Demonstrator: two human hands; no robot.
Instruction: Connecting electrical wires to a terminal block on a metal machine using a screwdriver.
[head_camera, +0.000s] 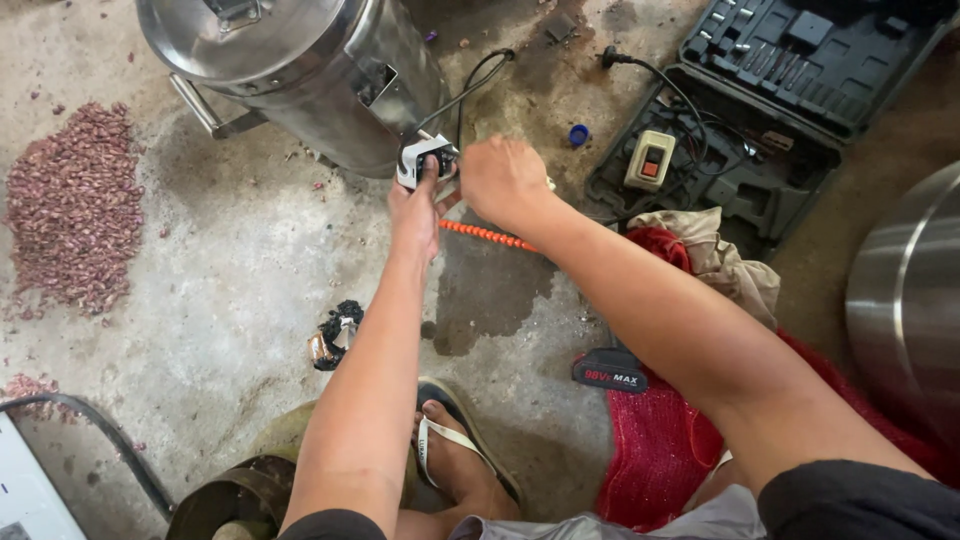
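While both hands met at the foot of the steel drum (300, 70), which lay tipped on the concrete floor (230, 280), the work looked to be somewhere in its middle rather than at either end. Far to the left of the drum, a heap of reddish-brown beans (72, 205) lay spread on the floor, well apart from the hands. Below the drum and a little left of its base sat a small dark tangle of scrap (335, 335), untouched. The left hand (418, 205) was closed around a small white and black electrical part (425, 160), thumb and fingers wrapped on its lower side, holding it just beside the drum's bottom rim. A black cable (470, 85) ran from that part up along the drum's right side. The right hand (503, 180) pressed against the same part from the right with fingers curled; whether it gripped a tool or only the part could not be told, since the back of the hand hid the fingertips. An orange ribbed rod (485, 235) showed under that wrist. Right of the drum, an open black tool case (770, 110) held a switch box (650, 160) and cord. By my judgement, the part was not yet fixed in place, for both hands were on it and the tools lay out.
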